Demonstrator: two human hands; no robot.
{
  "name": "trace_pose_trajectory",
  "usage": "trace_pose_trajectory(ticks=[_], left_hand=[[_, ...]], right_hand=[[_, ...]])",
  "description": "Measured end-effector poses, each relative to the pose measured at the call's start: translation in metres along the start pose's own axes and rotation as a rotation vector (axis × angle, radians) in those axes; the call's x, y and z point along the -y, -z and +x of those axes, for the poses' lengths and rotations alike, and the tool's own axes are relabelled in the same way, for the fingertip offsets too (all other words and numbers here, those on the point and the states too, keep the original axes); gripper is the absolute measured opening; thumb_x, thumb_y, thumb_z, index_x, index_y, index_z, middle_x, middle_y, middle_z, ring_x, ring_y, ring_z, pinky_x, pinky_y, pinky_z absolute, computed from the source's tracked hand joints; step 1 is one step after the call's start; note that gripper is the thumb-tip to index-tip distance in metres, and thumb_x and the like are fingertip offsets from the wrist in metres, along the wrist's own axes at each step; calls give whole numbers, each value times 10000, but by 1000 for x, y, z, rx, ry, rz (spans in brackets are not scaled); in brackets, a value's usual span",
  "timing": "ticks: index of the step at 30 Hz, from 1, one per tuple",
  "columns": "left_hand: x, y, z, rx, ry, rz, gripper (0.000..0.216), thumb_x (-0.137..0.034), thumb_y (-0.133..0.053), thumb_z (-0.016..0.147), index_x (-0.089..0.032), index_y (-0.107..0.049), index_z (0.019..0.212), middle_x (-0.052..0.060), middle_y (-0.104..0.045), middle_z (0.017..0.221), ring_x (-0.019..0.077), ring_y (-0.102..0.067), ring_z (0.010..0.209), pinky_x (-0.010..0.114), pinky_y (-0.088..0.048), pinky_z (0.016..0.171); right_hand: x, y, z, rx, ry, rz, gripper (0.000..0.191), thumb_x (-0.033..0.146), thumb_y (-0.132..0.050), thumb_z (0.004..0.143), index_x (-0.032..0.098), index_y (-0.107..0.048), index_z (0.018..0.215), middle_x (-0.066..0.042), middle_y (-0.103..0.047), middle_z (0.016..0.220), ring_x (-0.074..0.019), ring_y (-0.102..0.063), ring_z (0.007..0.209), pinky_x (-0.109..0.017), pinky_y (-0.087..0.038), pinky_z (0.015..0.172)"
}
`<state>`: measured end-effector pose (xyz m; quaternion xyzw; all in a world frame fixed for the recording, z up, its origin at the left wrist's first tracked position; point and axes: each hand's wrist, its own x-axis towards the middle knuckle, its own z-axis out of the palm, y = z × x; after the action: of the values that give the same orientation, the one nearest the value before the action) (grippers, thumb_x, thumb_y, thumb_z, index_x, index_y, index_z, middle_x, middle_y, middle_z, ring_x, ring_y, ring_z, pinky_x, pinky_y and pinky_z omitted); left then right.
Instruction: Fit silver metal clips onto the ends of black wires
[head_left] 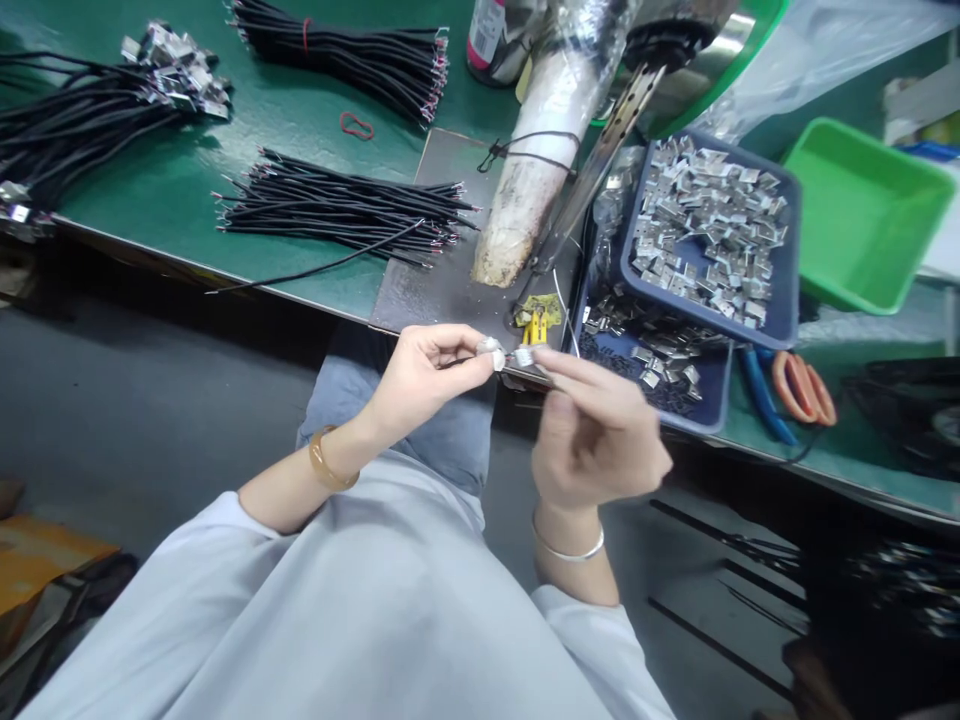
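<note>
At the bench's front edge, my left hand (431, 375) is closed in a pinch, white covers on its thumb and fingertip. A thin dark cable (466, 360) shows between those fingers, mostly hidden. My right hand (600, 425), blurred, is closed too, its fingertips meeting the cable's end. At these fingertips is a small silvery-white piece (523, 356); I cannot tell if it is a connector or a finger cover. Just beyond the hands stands a yellow holder (535, 328). Above it slants a perforated metal soldering iron (611, 140), beside a thin white wire (559, 300).
A plastic-wrapped tube (529, 190) reaches down over the dark board (420, 290). Black cables (337, 205) lie left, one apart. Metal connector shells fill a blue tray (787, 290), stacked over another tray (716, 400). Right are a green bin (862, 220) and orange-handled pliers (802, 388).
</note>
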<state>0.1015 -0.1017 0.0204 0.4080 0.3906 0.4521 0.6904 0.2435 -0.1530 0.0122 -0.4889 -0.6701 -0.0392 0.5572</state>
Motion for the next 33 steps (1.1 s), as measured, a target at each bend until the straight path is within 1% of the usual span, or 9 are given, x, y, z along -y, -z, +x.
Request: trace_pose_trajectory(ticks=[3,7,9,12,15,17,22,29,33], left_hand=[[-1,0,4,3,-35,16,206,-276,-844,633,-147,-684,623,-10,-650,645,88,-569,624,205,-494,628],[-4,-1,6,14,-34,30,185,-281,-817,668,-146,-701,618,-10,-620,608,91,-540,601,212,-482,613],[-7,-1,7,20,-23,45,231,-326,-819,688,-148,-698,601,-13,-571,558,99,-519,585,221,-467,590],[-8,-2,8,17,-43,68,264,-352,-815,707,-150,-695,589,-15,-527,541,104,-509,587,226,-440,577],[-7,-1,9,7,-87,101,237,-313,-807,712,-139,-700,592,-3,-567,603,96,-505,612,223,-422,593],[-5,-1,10,-12,-111,133,202,-283,-774,727,-134,-713,604,4,-581,624,92,-491,614,222,-403,587],[-3,-1,13,-55,-155,223,177,-221,-712,734,-127,-715,584,-8,-524,564,76,-417,565,218,-330,539],[-5,-4,20,-89,-132,198,121,-212,-700,703,-132,-725,616,6,-625,634,102,-525,627,205,-427,571],[-7,-5,24,-78,-155,188,144,-210,-703,712,-128,-708,594,1,-624,626,89,-514,608,189,-430,560]], right_hand=[[-3,-5,-2,7,1,-21,194,133,-666,885,281,-667,1011,1,-784,937,-185,-769,834,-311,-631,714],[-8,-12,-2,-21,-225,113,87,155,-646,905,238,-636,925,-27,-767,936,-189,-761,886,-317,-639,710],[-11,-12,-1,-8,-253,147,59,172,-642,913,228,-627,926,-39,-764,954,-200,-760,913,-335,-645,728],[-13,-11,-1,13,-207,127,68,165,-620,923,231,-623,937,-38,-770,978,-201,-761,931,-348,-646,763],[-15,-11,-1,45,-132,62,101,145,-626,910,244,-624,932,-29,-778,1001,-197,-765,931,-347,-645,783],[-16,-11,0,58,-61,-4,134,127,-650,887,253,-623,924,-23,-784,997,-195,-770,907,-340,-645,768],[-20,-12,5,70,72,-108,201,69,-685,839,249,-615,893,-20,-794,982,-179,-775,863,-298,-636,732],[-26,-14,10,83,149,-169,196,77,-654,861,263,-594,874,-2,-795,957,-159,-769,821,-286,-620,700],[-30,-16,11,70,157,-153,178,87,-661,866,254,-601,876,-5,-795,950,-153,-767,821,-274,-618,705]])
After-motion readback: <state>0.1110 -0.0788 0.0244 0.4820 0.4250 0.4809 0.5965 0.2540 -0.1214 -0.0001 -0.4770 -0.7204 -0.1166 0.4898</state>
